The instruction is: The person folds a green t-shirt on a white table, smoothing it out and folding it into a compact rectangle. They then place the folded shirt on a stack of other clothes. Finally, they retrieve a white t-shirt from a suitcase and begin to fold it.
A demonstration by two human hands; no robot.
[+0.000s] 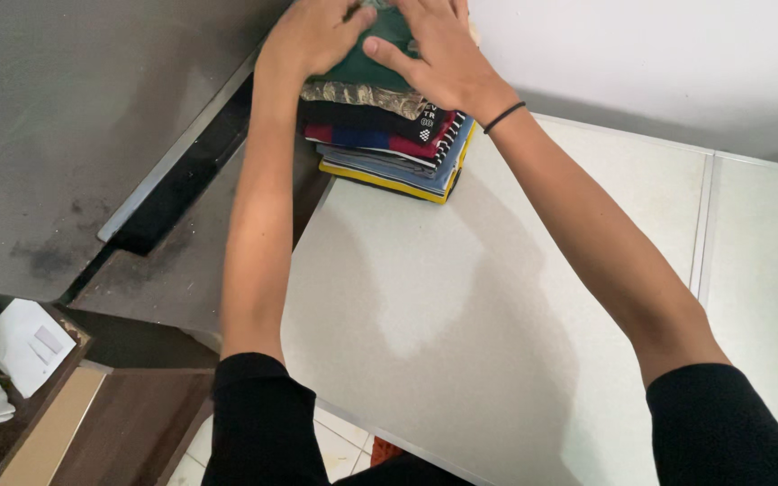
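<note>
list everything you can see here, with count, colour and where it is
stack of folded clothes: one pile, dark green on top, then camouflage, black, red and blue, grey-blue, yellow at the bottom; far end of the table
table: one, pale grey top, centre
white panel: one, right of the table, apart by a seam
grey cabinet surface: one, dark grey, left
white paper items: a few, lower left on a brown shelf
black wristband: one, on the right wrist
left hand: flat on the green top garment
right hand: flat on the same garment, beside the left
black sleeves: two, at the bottom
</note>
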